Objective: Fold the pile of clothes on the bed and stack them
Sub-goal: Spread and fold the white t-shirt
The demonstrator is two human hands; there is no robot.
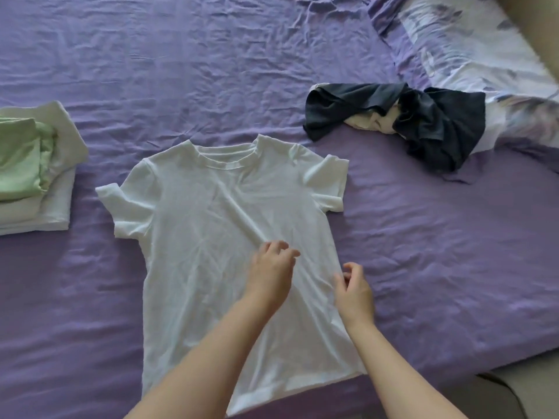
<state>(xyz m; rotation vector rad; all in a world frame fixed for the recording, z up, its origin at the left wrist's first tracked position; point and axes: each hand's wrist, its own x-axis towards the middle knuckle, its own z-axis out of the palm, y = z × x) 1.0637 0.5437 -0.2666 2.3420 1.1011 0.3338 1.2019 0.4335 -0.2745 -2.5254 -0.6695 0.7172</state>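
White cotton T-shirt (217, 225) lay flat, unfolded, on purple bed sheet (423, 252). Left hand (270, 275) loosely curled above it, gripping nothing; right hand (354, 293) pinched side edge. Folded green-and-white stack (33, 173) far left of hands; crumpled dark garment (423, 122) beyond right hand, unfolded.

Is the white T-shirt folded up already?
No, the white T-shirt lies spread out flat on the purple bed sheet, with both sleeves sticking out.

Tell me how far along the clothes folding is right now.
Done: a folded stack sits at the left, green piece on top. In hand: the white t-shirt lies flat, unfolded, left hand and right hand on it. Left: the dark crumpled clothes.
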